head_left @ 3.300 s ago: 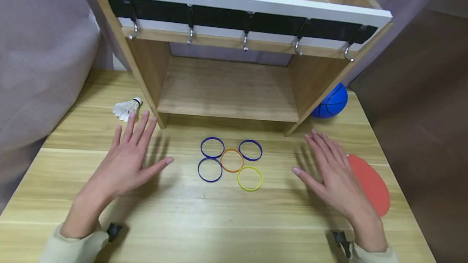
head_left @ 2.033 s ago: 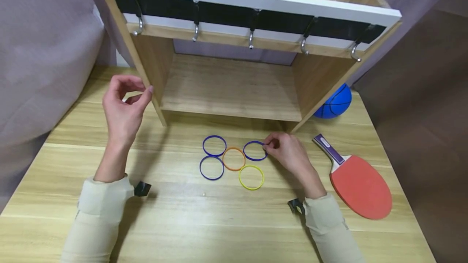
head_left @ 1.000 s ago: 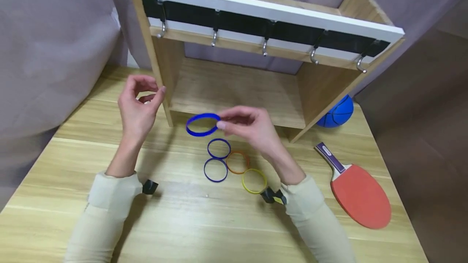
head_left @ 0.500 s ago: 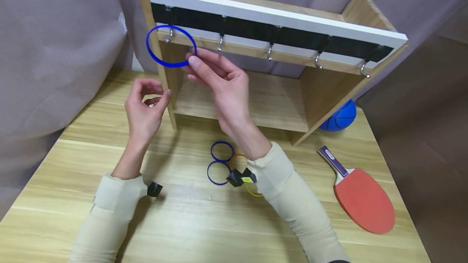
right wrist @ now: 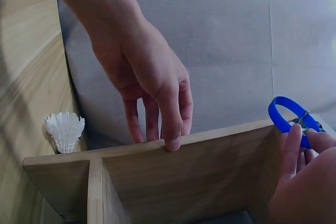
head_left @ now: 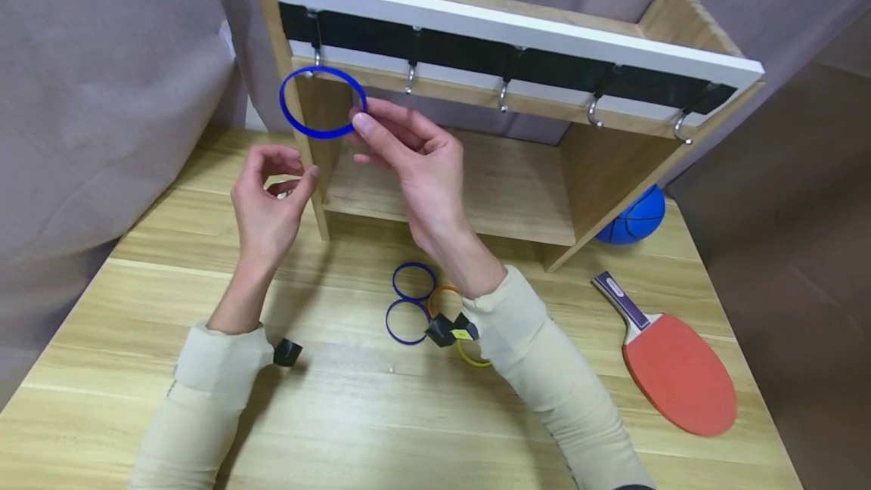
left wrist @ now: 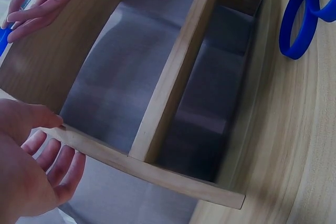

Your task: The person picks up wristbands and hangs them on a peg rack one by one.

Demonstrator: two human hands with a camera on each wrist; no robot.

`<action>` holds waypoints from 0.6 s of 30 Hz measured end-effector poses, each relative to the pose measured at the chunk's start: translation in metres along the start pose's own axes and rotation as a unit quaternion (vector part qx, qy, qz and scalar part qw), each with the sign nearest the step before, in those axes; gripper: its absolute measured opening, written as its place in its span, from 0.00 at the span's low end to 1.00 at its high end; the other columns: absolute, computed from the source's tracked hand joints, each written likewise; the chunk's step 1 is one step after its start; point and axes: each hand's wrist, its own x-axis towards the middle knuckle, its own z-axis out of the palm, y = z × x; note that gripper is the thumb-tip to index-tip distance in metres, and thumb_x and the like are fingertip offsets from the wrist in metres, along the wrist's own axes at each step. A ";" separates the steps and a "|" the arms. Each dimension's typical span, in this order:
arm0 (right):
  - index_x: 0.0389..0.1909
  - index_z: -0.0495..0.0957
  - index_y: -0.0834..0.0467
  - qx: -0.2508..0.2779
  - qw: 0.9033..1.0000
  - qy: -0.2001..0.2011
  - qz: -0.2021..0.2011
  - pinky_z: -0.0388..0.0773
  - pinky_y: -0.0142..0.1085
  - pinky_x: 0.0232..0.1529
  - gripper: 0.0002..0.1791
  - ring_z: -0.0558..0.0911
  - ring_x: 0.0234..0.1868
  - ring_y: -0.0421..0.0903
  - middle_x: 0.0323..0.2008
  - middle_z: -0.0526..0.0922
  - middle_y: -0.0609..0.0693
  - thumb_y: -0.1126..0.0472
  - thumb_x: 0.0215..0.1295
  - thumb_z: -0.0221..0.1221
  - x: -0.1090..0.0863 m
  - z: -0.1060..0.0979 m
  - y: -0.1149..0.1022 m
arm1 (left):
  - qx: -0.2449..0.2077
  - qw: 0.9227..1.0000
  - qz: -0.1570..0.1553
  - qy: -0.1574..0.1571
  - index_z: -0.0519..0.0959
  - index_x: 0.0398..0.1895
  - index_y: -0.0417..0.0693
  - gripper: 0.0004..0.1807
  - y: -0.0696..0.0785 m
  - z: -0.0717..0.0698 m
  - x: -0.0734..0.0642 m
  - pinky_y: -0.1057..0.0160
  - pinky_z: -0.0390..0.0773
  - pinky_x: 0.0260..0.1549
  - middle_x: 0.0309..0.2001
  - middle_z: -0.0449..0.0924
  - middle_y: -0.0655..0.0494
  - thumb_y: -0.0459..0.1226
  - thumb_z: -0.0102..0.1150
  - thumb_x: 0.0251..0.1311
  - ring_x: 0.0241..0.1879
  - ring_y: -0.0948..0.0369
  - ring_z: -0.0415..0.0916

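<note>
My right hand [head_left: 429,165] pinches a blue silicone wristband [head_left: 320,134] between thumb and fingers. The band's upper edge meets the leftmost metal hook [head_left: 317,59] on the wooden shelf's front rail; in the right wrist view, that hook shows inside the loop of the band. My left hand [head_left: 265,195] holds the edge of the shelf's left side panel [left wrist: 113,161], thumb on the inner face and fingers outside. On the table lie two more dark blue wristbands [head_left: 413,263], an orange one [head_left: 444,288] and a yellow one [head_left: 469,358], the last two partly hidden by my right wrist.
Several other hooks [head_left: 503,97] line the rail to the right. A red table tennis paddle [head_left: 680,376] lies at the right, with a blue ball [head_left: 633,218] behind it beside the shelf. A shuttlecock [right wrist: 65,129] rests by the shelf's left side.
My right hand took one blue wristband off the table, raised it leftward to the leftmost hook and lately lowered it slightly. My left hand moved onto the shelf's side panel and stayed.
</note>
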 end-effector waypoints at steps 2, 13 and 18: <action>0.47 0.83 0.66 -0.008 1.000 -0.001 -0.001 0.85 0.49 0.39 0.12 0.85 0.41 0.58 0.42 0.85 0.62 0.71 0.62 0.64 0.000 -0.001 0.000 | 0.001 1.000 0.000 0.000 0.73 0.44 0.25 0.16 0.000 0.000 0.000 0.70 0.81 0.34 0.38 0.78 0.38 0.25 0.66 0.54 0.37 0.55 0.78; 0.47 0.81 0.68 -0.163 0.985 -0.019 -0.051 0.83 0.40 0.26 0.14 0.84 0.36 0.52 0.43 0.86 0.58 0.71 0.60 0.66 -0.027 -0.017 -0.021 | -0.008 1.000 -0.007 -0.001 0.74 0.43 0.26 0.15 -0.002 0.001 -0.002 0.70 0.81 0.34 0.38 0.78 0.40 0.25 0.65 0.54 0.37 0.55 0.78; 0.47 0.83 0.63 -0.330 0.940 -0.084 0.000 0.82 0.38 0.25 0.13 0.82 0.31 0.51 0.37 0.86 0.52 0.67 0.61 0.66 -0.055 -0.068 -0.037 | -0.002 1.000 -0.005 -0.002 0.73 0.43 0.26 0.15 0.000 0.001 0.000 0.71 0.80 0.33 0.37 0.78 0.41 0.25 0.65 0.54 0.37 0.56 0.78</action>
